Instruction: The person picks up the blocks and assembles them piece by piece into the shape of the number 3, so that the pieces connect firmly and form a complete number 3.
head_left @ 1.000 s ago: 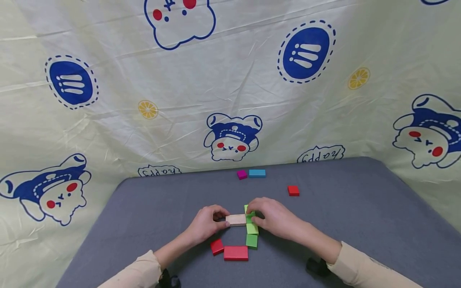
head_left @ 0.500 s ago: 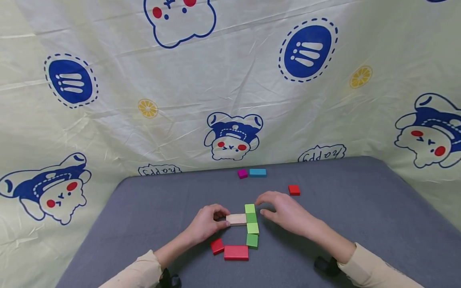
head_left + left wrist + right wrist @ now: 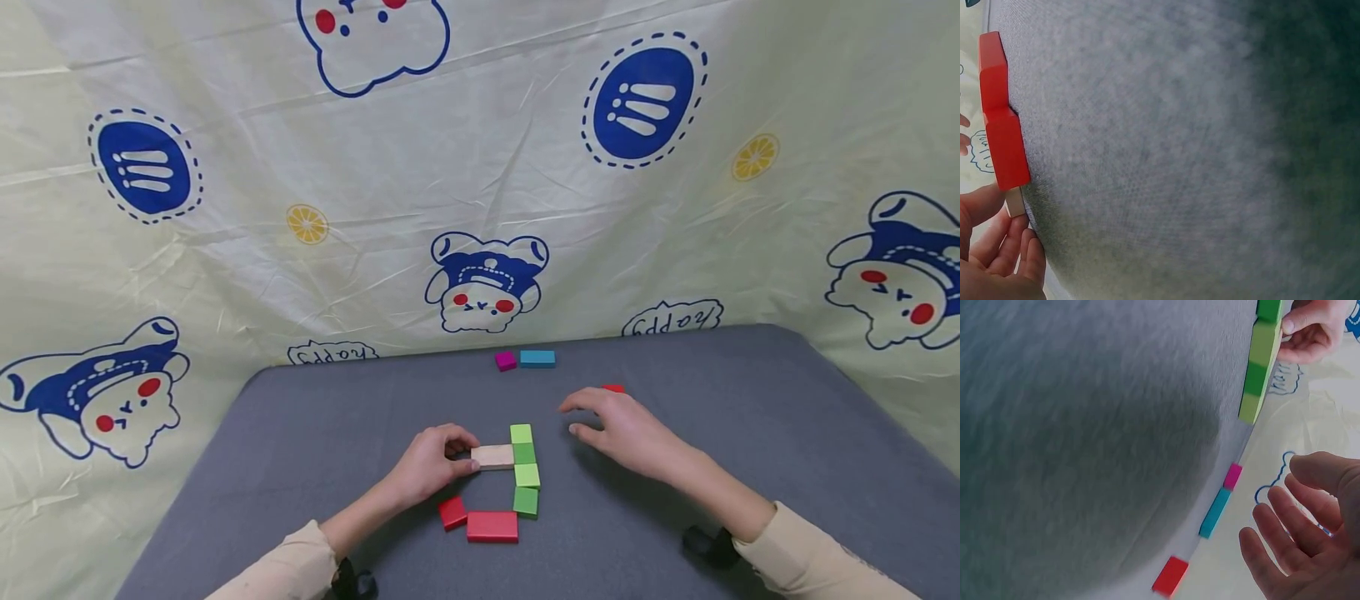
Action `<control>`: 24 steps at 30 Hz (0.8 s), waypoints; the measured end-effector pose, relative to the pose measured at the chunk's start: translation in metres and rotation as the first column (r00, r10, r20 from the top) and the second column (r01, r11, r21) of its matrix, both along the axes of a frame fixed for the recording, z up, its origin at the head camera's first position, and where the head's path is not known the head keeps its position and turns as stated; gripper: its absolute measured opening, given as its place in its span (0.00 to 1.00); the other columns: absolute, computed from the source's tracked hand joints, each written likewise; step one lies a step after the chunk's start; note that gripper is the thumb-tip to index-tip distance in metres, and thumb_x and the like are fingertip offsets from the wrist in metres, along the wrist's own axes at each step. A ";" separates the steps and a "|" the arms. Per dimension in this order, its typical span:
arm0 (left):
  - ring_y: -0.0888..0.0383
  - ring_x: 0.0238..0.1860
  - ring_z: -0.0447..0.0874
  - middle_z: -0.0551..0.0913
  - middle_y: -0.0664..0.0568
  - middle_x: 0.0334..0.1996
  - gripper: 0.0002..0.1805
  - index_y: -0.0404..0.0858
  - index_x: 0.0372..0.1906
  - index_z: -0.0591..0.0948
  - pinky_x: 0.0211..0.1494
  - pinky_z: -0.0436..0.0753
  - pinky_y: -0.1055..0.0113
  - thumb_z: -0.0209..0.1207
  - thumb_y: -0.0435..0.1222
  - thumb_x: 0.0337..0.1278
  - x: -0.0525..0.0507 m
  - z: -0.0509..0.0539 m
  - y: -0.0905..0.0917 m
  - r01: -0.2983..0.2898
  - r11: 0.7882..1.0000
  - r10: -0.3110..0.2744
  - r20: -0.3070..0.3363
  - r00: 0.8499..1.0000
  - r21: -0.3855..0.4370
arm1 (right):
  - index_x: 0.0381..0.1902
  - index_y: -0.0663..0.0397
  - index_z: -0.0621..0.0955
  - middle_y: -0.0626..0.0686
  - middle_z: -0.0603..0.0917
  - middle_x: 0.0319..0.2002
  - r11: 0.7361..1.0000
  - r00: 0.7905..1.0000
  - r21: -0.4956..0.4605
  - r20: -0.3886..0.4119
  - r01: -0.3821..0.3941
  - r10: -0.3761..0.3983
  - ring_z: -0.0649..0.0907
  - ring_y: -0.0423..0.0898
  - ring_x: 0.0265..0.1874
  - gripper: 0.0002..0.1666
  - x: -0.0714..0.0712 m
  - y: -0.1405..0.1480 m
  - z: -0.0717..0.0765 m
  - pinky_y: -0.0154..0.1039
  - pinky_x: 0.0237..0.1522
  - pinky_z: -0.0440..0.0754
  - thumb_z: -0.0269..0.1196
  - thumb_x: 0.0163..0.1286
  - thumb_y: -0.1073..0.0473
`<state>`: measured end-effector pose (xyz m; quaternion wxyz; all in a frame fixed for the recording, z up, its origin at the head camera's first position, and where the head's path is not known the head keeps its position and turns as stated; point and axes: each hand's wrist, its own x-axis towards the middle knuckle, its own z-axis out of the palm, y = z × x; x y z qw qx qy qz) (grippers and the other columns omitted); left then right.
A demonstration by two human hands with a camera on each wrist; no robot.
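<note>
My left hand (image 3: 431, 462) pinches the left end of a plain wooden block (image 3: 492, 457) between thumb and fingers. The block's right end meets a column of light and darker green blocks (image 3: 527, 476). Two red blocks lie nearer me: a long one (image 3: 492, 527) below the column and a smaller tilted one (image 3: 452, 513) to its left. My right hand (image 3: 630, 429) hovers right of the column with nothing in it; in the right wrist view its fingers (image 3: 1294, 531) are loosely spread. Just behind it a single red block (image 3: 613, 388) is partly hidden by the hand.
A magenta block (image 3: 506, 361) and a blue block (image 3: 537, 359) lie near the back edge of the grey cloth-covered table (image 3: 337, 417). Behind the table hangs a pale printed curtain (image 3: 360, 167).
My right hand has let go of the green column and moved right and back, close to the lone red block. The left hand keeps its hold on the wooden block.
</note>
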<state>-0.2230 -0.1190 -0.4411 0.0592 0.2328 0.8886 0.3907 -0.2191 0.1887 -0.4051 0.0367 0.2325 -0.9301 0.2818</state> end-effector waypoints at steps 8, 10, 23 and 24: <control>0.56 0.40 0.77 0.81 0.54 0.39 0.11 0.39 0.45 0.85 0.46 0.78 0.63 0.68 0.32 0.56 -0.001 0.001 0.001 0.000 1.000 0.000 0.004 1.000 -0.001 | 0.55 0.52 0.82 0.50 0.82 0.53 1.000 1.000 0.007 0.011 0.014 -0.014 0.80 0.54 0.51 0.19 -0.007 0.020 0.003 0.55 0.51 0.77 0.67 0.66 0.59; 0.55 0.41 0.77 0.81 0.53 0.39 0.11 0.39 0.45 0.85 0.47 0.78 0.63 0.68 0.32 0.57 0.000 0.002 0.000 0.001 1.000 -0.001 0.009 1.000 0.002 | 0.56 0.52 0.81 0.51 0.82 0.53 1.000 1.000 0.005 0.018 0.019 -0.019 0.80 0.55 0.50 0.19 -0.008 0.024 0.004 0.55 0.50 0.78 0.67 0.66 0.59; 0.55 0.40 0.76 0.80 0.53 0.39 0.11 0.39 0.45 0.85 0.46 0.78 0.63 0.67 0.32 0.57 0.000 0.001 -0.001 0.003 1.000 -0.003 0.003 1.000 0.005 | 0.57 0.55 0.80 0.54 0.81 0.55 1.000 1.000 0.016 0.010 0.006 -0.006 0.77 0.56 0.54 0.24 -0.026 0.046 0.002 0.56 0.54 0.75 0.70 0.64 0.61; 0.55 0.40 0.76 0.80 0.53 0.39 0.11 0.39 0.45 0.85 0.46 0.78 0.63 0.68 0.32 0.56 0.000 0.000 -0.001 0.005 1.000 -0.005 0.000 1.000 0.005 | 0.58 0.56 0.80 0.54 0.80 0.55 1.000 1.000 0.018 0.009 0.002 -0.002 0.77 0.56 0.55 0.24 -0.028 0.047 0.000 0.56 0.55 0.74 0.70 0.64 0.60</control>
